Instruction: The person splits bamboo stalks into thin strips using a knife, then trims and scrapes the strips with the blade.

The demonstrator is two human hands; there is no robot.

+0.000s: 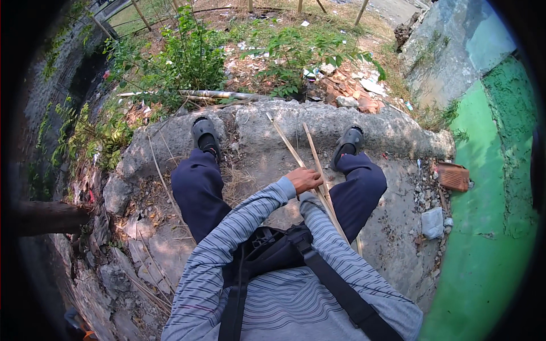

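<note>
My left hand (304,180) reaches across between my knees, its fingers closed around a long pale strip of split bamboo (292,148). That strip runs from the stone ledge back toward my right hip. A second bamboo strip (312,143) lies at a slight angle to it, passing beside my fingertips and crossing near my right thigh. The cuff of my right sleeve (310,203) ends just below my left hand. My right hand is hidden there, so its fingers cannot be made out.
My shod feet rest against a rough stone ledge (273,118). Beyond it are leafy plants (196,71), litter and a pale pole (219,94). To the right stand a green wall (472,227), a broken brick (453,177) and a whitish block (432,223). A dark trunk-like log (51,218) juts in at left.
</note>
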